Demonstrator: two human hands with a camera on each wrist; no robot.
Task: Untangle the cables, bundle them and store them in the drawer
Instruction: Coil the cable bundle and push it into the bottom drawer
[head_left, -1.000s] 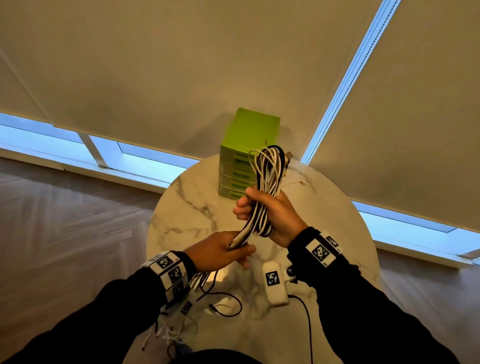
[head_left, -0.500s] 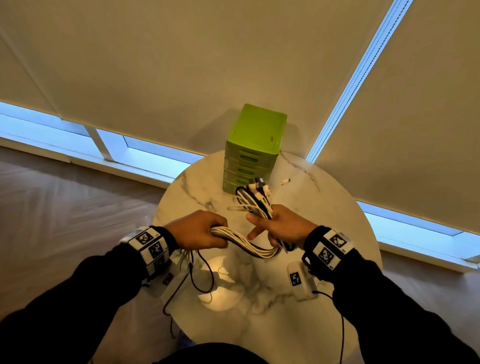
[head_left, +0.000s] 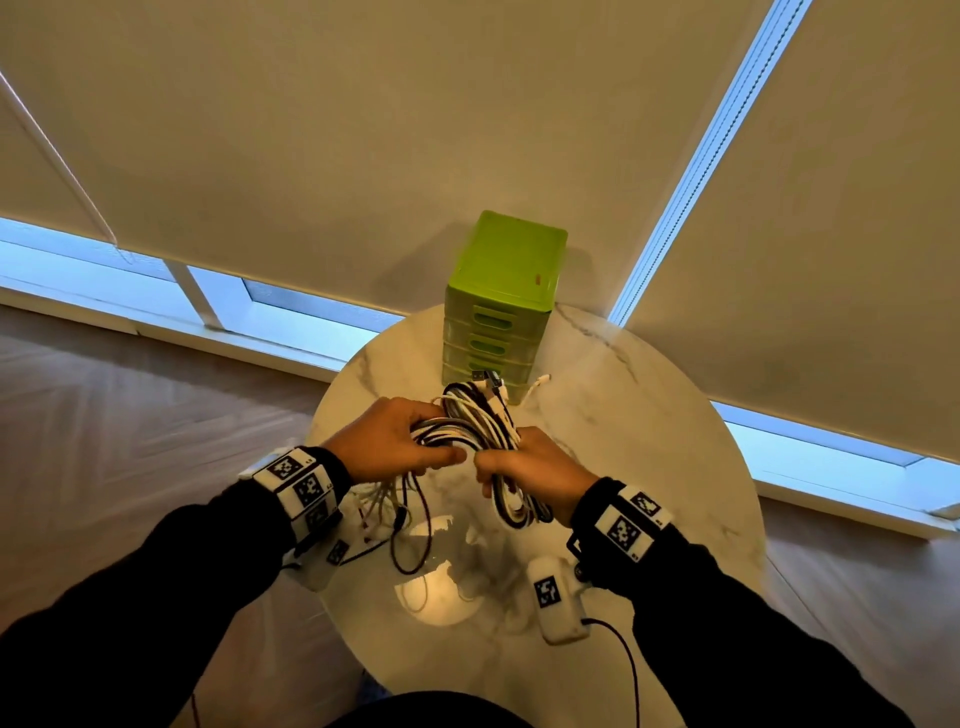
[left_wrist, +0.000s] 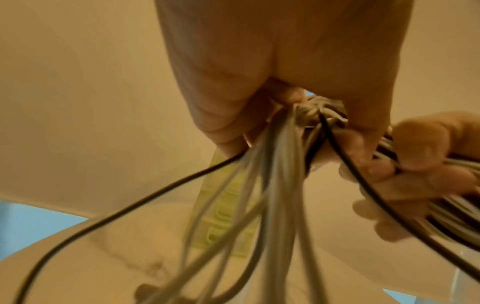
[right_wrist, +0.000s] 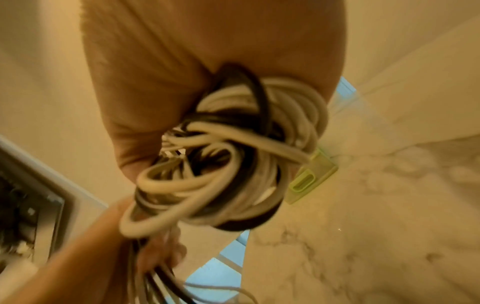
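Observation:
A bundle of white and black cables (head_left: 475, 423) hangs between both hands above the round marble table (head_left: 649, 415). My right hand (head_left: 524, 460) grips the coiled loops (right_wrist: 233, 156), which stick out in front of and behind the fist. My left hand (head_left: 397, 441) grips the loose strands (left_wrist: 275, 164) beside it, and their ends hang down toward the table. The two hands almost touch. The green drawer unit (head_left: 501, 306) stands at the table's far edge with all its drawers shut. Plug ends (head_left: 491, 382) of the cables reach up in front of its lowest drawer.
A white adapter with a marker (head_left: 558, 605) and a thin dark cord (head_left: 631, 670) lie on the table near my right wrist. Beige roller blinds (head_left: 363, 130) hang just behind the table. Wood floor (head_left: 130, 415) lies to the left.
The right hand has come down from holding the coil upright to table height. The left hand has slid along the strands until it meets the right hand at the coil.

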